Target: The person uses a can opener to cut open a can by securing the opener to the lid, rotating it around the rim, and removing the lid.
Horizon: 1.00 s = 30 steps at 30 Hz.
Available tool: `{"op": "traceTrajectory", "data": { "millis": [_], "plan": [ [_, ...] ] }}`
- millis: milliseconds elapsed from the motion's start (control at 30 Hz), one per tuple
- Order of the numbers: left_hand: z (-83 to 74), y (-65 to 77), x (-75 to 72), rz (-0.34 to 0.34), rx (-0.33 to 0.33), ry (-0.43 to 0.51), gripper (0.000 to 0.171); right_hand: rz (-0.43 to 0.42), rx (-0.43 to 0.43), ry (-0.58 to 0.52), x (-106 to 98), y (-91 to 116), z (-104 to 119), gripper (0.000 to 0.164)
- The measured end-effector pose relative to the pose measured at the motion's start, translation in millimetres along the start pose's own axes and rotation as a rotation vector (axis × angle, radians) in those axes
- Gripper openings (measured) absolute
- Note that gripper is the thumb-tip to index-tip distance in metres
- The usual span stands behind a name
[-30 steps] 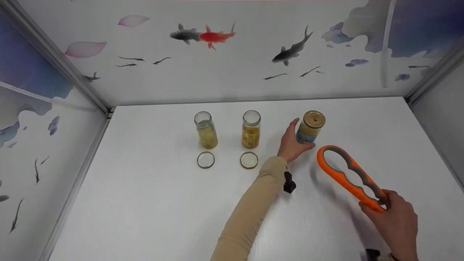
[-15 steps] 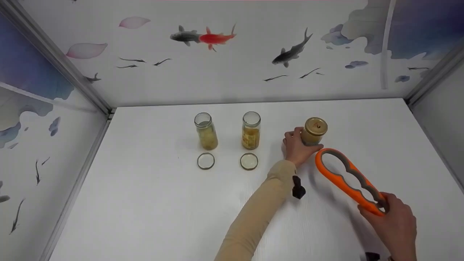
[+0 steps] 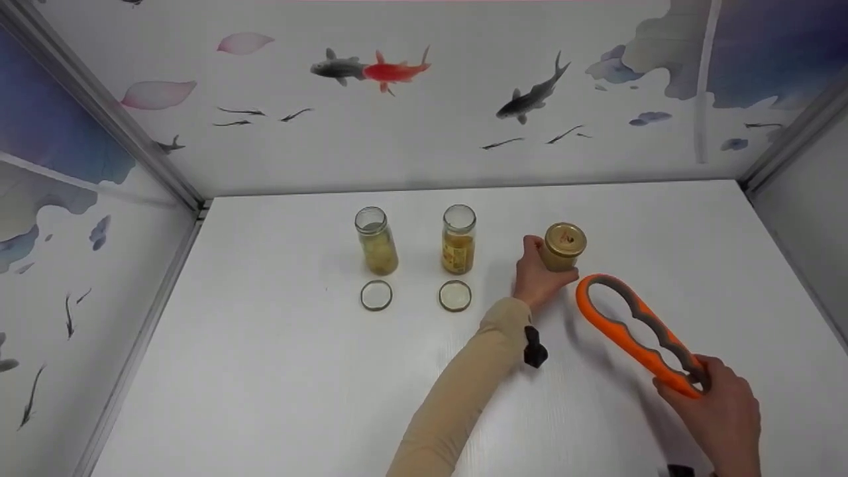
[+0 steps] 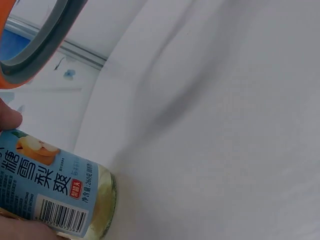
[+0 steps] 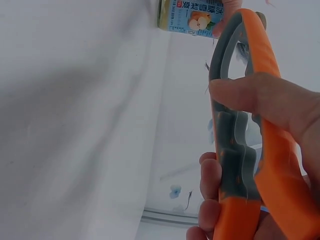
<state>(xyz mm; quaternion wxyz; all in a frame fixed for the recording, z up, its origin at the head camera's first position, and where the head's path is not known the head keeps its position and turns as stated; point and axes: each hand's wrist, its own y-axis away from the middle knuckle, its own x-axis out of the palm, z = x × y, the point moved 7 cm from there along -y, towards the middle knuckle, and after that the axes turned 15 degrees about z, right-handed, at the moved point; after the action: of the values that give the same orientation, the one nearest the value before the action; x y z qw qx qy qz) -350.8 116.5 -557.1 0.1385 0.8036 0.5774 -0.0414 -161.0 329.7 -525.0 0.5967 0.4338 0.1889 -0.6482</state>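
My left hand [image 3: 538, 279] grips a glass jar with a gold lid [image 3: 566, 240], thumb on its near side and fingers round its far left. In the left wrist view the jar's blue label [image 4: 55, 175] shows a pear picture and a barcode. Whether its base touches the table cannot be told. To the right, my right hand [image 3: 719, 404] holds one end of an orange and grey jar opener [image 3: 619, 333], its scalloped inner edge plain in the right wrist view. The opener's far end is close beside the jar, and nothing fills its loop.
Two lidless glass jars stand at the back: one with pale contents [image 3: 379, 252], another with yellow contents [image 3: 458, 252]. In front of them lie two lids, a left one [image 3: 376, 295] and a right one [image 3: 455, 295]. Printed walls [image 3: 424, 146] enclose the white table [image 3: 265, 384].
My left hand has closed round the gold-lidded jar, which has come nearer to me and slightly left. The right hand and the jar opener have barely moved.
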Motion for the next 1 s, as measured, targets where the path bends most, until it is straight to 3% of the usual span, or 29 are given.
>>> {"op": "traceTrajectory", "data": {
  "millis": [567,800,1000],
  "plan": [
    [7.0,18.3,-20.7,0.044,0.064,0.022,0.053,-0.042,0.03,-0.075,-5.7,4.8,12.0,0.058],
    [11.0,30.2,-35.7,0.004,0.004,0.021,0.053,-0.06,0.006,-0.08,-6.4,4.7,21.1,0.057],
    [7.3,37.8,-40.7,0.01,0.004,0.032,0.054,-0.085,-0.047,-0.098,-3.9,6.0,31.3,0.054]
  ]
}}
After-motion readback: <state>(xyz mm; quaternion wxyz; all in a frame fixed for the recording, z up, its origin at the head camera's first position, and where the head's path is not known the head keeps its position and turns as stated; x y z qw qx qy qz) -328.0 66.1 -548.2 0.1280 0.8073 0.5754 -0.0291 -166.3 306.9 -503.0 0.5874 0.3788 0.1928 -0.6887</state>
